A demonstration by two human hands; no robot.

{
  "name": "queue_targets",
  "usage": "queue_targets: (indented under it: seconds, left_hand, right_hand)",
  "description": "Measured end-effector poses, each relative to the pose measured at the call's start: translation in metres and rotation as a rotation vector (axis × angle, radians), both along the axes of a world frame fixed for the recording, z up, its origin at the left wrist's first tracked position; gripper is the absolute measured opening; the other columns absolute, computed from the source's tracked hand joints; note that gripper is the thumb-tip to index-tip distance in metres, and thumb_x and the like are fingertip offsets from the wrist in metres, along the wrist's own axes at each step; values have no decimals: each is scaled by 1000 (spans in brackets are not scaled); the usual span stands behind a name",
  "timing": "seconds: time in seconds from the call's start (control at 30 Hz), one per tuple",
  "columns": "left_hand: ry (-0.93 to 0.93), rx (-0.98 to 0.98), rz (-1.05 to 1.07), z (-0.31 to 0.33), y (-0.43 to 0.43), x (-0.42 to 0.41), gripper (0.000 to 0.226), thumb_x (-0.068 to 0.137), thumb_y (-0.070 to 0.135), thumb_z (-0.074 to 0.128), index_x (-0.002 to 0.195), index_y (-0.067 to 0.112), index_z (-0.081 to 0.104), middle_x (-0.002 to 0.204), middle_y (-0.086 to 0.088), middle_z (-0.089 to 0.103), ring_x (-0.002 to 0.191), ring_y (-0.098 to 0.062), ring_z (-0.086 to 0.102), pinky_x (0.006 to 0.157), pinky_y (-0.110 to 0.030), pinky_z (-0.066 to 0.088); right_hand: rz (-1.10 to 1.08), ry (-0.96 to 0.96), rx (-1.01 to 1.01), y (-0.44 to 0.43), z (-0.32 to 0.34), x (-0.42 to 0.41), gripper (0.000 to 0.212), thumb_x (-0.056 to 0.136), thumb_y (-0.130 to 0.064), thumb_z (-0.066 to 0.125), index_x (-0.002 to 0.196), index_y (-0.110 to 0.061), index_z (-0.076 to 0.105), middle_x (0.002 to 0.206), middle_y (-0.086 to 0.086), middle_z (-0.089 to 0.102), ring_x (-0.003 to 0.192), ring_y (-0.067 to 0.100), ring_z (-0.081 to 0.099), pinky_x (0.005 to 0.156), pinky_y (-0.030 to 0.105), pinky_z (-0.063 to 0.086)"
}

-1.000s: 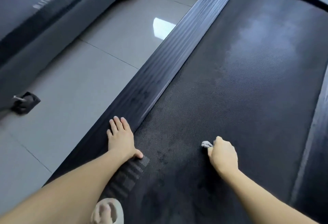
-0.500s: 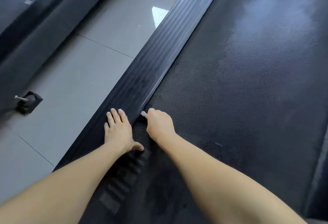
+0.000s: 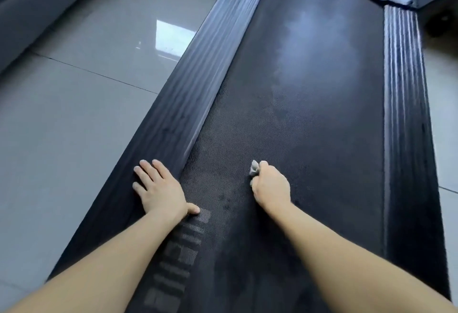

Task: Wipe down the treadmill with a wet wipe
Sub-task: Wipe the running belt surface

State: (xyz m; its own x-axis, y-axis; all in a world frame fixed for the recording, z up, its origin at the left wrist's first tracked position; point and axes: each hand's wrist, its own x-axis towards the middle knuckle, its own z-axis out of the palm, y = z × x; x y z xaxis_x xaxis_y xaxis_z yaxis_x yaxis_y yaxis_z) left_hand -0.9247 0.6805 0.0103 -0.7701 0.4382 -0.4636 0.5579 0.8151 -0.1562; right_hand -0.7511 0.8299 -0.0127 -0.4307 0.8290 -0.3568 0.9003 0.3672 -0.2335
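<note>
Down on the treadmill belt (image 3: 309, 126), the right hand (image 3: 271, 186) curls its fingers round a balled grey wet wipe (image 3: 254, 167), which pokes out at the knuckles and touches the belt. Beside it, the left hand (image 3: 158, 188) lies flat, fingers straight, on the ribbed left side rail (image 3: 205, 84), thumb on the belt.

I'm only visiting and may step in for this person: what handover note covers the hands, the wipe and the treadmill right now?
Left hand: flat, fingers straight, resting on the left side rail, thumb on the belt.
Right hand: curled round the balled wet wipe, pressing it on the belt.
Done: darker patches by the hands, possibly damp.
Left: the pale, hazy far belt and the right side rail, seemingly.
</note>
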Motion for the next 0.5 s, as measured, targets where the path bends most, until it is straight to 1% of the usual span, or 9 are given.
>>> queue_targets:
  seconds: [0.07,0.13,0.2,0.27,0.33,0.37,0.43,0.5]
  left_hand:
    - [5,20,4,-3,1,-3,176,39,85,82,154,-6,-14,164,-32,-7,154,-46,-2,123,-55,19]
    - [-1,47,-7,-6,-2,-6,174,40,85,82,155,-5,-15,165,-31,-8,155,-45,-4,124,-55,17]
    - [-22,80,-19,-9,-8,-6,173,43,84,82,155,-4,-16,165,-29,-10,155,-44,-8,125,-54,12]
    - [-40,102,-28,-11,-13,-3,172,44,84,81,155,-2,-17,166,-28,-13,155,-43,-10,125,-54,8]
    - [-51,102,-21,-8,-13,-2,173,43,84,82,155,-1,-18,165,-28,-15,155,-43,-11,125,-54,7]
    - [-52,104,-14,-8,-12,-2,173,43,83,83,156,-1,-18,165,-28,-15,155,-43,-11,125,-55,7]
    - [-51,110,-10,-7,-12,-4,173,42,82,83,156,-2,-17,165,-29,-14,154,-44,-11,125,-56,7]
    - [-48,110,-17,-9,-15,-6,174,41,83,82,155,-2,-17,165,-30,-14,154,-45,-11,124,-57,8]
  right_hand:
    - [-18,112,-24,-15,0,-40,12,97,-17,52,107,-12,50,111,12,63,102,36,62,74,38,38]
    - [12,183,-24,-33,0,-79,15,95,-14,55,109,-13,49,109,13,63,97,38,63,73,40,39]
    - [112,172,6,-48,0,-102,16,96,-12,53,111,-13,50,108,12,62,95,39,63,71,39,38]
    - [227,98,91,-51,0,-107,15,99,-12,49,113,-13,52,109,9,62,95,37,64,70,37,37]
    - [273,61,152,-38,-5,-91,18,98,-11,48,115,-15,54,110,8,62,96,35,65,69,36,36]
    - [260,38,169,-27,-8,-75,21,97,-11,49,116,-18,55,109,7,62,96,34,65,69,36,36]
    - [148,-1,184,-5,-12,-29,26,96,-15,53,121,-22,58,109,6,64,98,34,65,70,36,42]
    - [-12,-71,190,10,-13,39,34,97,-21,58,130,-25,60,113,6,65,100,34,66,78,37,49]
